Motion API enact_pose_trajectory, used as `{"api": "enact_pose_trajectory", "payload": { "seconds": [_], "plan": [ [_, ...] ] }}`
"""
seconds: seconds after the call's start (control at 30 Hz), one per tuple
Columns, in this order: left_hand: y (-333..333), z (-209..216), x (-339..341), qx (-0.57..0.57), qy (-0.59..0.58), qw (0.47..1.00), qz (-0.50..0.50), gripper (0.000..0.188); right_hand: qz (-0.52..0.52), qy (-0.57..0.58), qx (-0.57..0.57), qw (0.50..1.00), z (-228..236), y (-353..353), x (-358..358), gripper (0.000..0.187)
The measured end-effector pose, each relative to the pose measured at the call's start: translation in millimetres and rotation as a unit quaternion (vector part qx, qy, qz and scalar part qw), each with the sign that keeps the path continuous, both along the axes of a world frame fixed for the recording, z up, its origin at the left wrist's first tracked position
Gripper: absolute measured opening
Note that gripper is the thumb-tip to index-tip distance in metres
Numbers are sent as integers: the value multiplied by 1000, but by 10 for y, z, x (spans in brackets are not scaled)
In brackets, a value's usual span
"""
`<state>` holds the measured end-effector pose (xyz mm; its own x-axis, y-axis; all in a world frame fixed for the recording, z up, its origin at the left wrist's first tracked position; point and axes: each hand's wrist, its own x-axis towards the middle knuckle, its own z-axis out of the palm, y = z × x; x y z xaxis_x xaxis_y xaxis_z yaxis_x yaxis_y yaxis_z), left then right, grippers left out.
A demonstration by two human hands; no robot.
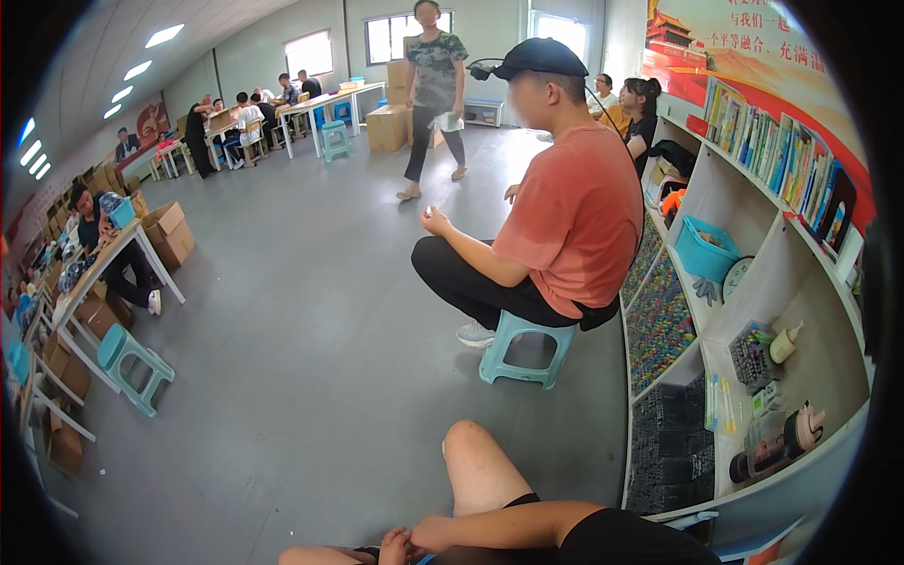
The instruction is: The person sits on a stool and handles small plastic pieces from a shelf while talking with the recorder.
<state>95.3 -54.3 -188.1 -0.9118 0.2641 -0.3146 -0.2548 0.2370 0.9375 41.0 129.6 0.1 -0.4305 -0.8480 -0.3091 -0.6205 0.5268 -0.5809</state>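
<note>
Low at the bottom edge, my two hands meet above my lap. My left hand (pixel 394 545) has its fingers curled, and its lower part is cut off by the frame. My right hand (pixel 432 534) reaches across from the right, fingers drawn together and touching or nearly touching the left one. Whatever they may hold is too small and hidden to make out. A sliver of blue shows just beneath the right hand. My bare knee (pixel 471 452) rises beyond them.
Ahead, a person in an orange shirt (pixel 584 207) sits on a teal stool (pixel 527 350). Shelves (pixel 744 330) with books and bins run along my right. Another person (pixel 435 89) stands farther off. At left are tables, cardboard boxes (pixel 169 234) and a second teal stool (pixel 135 365).
</note>
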Motion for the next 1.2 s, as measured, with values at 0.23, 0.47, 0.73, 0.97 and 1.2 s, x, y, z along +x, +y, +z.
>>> {"api": "enact_pose_trajectory", "payload": {
  "seconds": [0.23,0.47,0.73,0.97,1.2],
  "plan": [
    [243,1077,-142,-253,149,949,-116,29,-17,-20,-11,1000,229,81,-14,15],
    [271,1123,-182,221,-324,899,194,25,-16,-22,15,1000,233,43,-29,33],
    [449,1759,-256,276,-389,862,168,34,-61,20,4,998,115,107,-18,64],
    [401,1792,-204,431,-385,812,84,41,-71,9,1,997,188,124,-45,68],
    [495,1852,-188,375,-367,850,32,48,-105,-44,-87,990,46,138,-15,68]
  ]
}}
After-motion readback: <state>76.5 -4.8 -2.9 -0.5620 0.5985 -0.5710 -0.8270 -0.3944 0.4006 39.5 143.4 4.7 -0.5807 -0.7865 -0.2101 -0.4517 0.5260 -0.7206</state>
